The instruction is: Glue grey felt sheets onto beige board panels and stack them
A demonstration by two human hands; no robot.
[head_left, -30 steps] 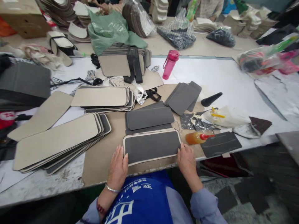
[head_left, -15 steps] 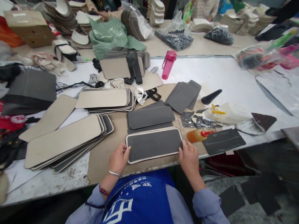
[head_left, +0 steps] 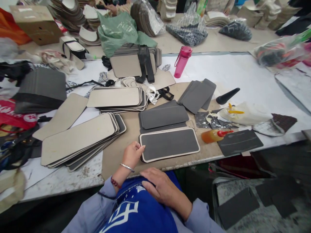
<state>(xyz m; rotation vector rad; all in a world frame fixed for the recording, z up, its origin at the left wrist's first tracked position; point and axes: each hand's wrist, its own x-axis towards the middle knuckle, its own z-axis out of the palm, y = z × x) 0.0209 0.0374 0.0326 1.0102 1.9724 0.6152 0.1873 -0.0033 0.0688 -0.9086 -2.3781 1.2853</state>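
Head view shows a long worktable with white sheeting [head_left: 233, 77], partly overlaid near the wearer by a flat brown sheet [head_left: 113, 155]. Below its front edge is a blue apron with white lettering [head_left: 155, 215]. Left of centre lies a fanned stack of long beige boards [head_left: 77, 139]. On the brown sheet, close to that edge, rests a dark grey rounded-corner panel with a beige border [head_left: 170, 144]. The right hand [head_left: 162, 186] is over the apron, fingers extended, off the panel; the left hand [head_left: 132, 153] pinches the panel's left end.
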